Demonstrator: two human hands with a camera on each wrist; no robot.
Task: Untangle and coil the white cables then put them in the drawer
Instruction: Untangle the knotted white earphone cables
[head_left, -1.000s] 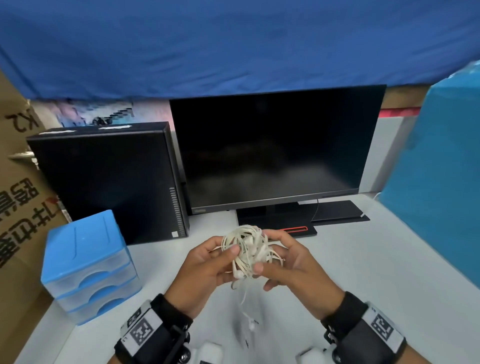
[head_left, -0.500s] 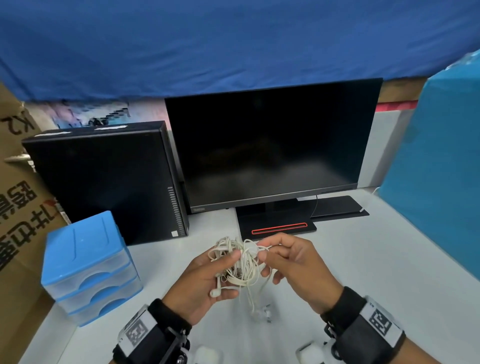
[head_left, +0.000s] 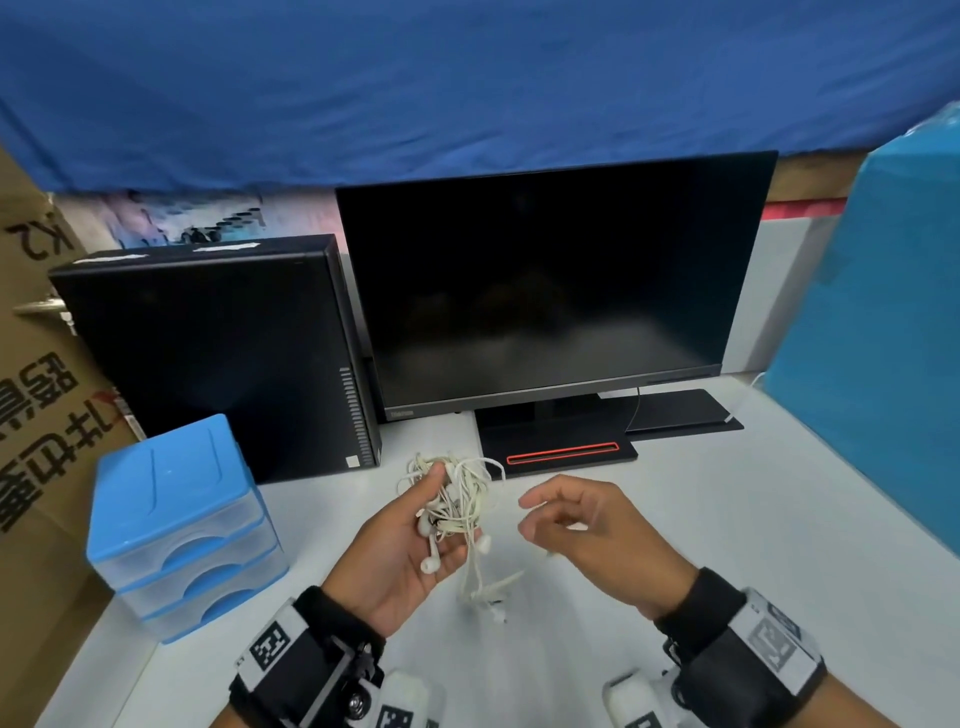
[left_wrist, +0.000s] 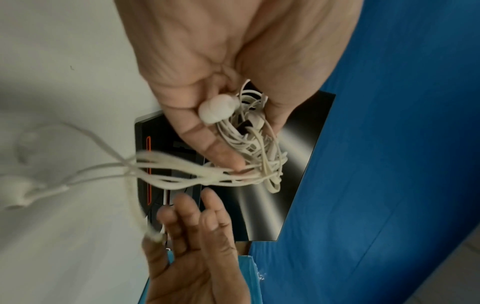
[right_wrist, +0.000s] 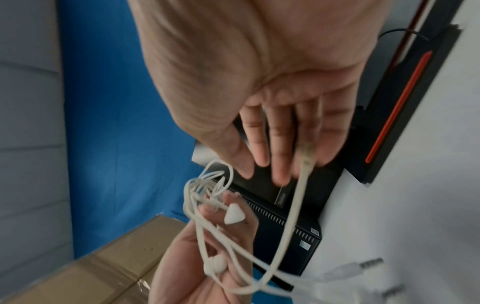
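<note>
Left hand (head_left: 400, 540) grips tangled white cables (head_left: 457, 499) (dangling ends blurred).

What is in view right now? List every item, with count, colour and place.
white cables: one tangled bundle with earbuds, white, held in the left hand, strands hanging toward the table
drawer unit: one, blue with clear drawers, all closed, table's left
computer case: one, black, behind the drawer unit
monitor: one, black, screen dark, centre back
table: one, white
cardboard box: one, brown, far left
left hand: grips the bundle
right hand: apart from the bundle, one strand at its fingers
</note>
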